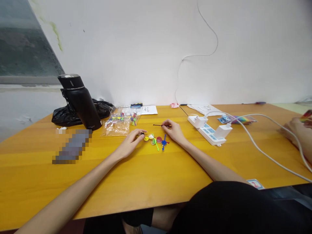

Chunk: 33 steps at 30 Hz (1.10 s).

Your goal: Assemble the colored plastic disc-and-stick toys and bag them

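- On the wood-grained desk [136,185]: coloured plastic pieces [159,139], disc- and arrow-shaped, clustered between left hand [131,142] and right hand [175,130].
- Left grip: narrow, pinching a small black part [142,133].
- Right grip: fingertips closed on a thin, straight black rod [157,125].

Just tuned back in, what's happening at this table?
The person's left hand pinches a small black piece, and the right hand holds a thin black rod. Yellow, green, red and blue plastic pieces lie loosely grouped between them. At the far right, another person's hand is by a multicoloured item.
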Motion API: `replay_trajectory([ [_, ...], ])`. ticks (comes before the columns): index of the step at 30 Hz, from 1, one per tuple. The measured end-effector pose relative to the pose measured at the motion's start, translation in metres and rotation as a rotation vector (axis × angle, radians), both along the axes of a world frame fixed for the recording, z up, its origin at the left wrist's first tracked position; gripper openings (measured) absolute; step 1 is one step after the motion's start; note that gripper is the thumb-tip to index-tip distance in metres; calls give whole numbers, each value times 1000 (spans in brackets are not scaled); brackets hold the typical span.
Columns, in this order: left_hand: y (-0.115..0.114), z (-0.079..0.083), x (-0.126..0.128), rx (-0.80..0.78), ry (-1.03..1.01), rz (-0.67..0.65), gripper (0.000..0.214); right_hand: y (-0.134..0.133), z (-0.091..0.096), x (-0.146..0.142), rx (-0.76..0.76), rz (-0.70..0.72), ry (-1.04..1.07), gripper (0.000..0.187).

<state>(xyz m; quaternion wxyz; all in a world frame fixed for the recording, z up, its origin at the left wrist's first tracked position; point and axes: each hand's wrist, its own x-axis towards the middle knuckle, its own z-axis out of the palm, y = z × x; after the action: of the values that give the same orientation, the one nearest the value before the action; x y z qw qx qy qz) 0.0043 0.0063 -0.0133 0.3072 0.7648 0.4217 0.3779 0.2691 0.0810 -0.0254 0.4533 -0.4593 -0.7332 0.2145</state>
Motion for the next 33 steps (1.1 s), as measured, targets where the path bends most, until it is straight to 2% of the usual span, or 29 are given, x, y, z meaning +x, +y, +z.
replay_trajectory([
  [5, 0, -1, 2, 57, -19, 88, 34, 7, -2, -3, 47, 17, -95, 16],
  [11, -5, 2, 6, 124, -4, 91, 30, 7, 3, -9, 13, 219, -273, 34],
  [13, -5, 3, 6, 134, -3, 86, 28, 6, 4, -10, -19, 246, -284, 40],
  [27, -6, 4, 5, 138, 9, 60, 27, 6, 5, -8, -32, 317, -292, 46],
  [33, -7, 4, 5, 135, 9, 60, 27, 10, 0, -7, 2, 263, -328, 44],
])
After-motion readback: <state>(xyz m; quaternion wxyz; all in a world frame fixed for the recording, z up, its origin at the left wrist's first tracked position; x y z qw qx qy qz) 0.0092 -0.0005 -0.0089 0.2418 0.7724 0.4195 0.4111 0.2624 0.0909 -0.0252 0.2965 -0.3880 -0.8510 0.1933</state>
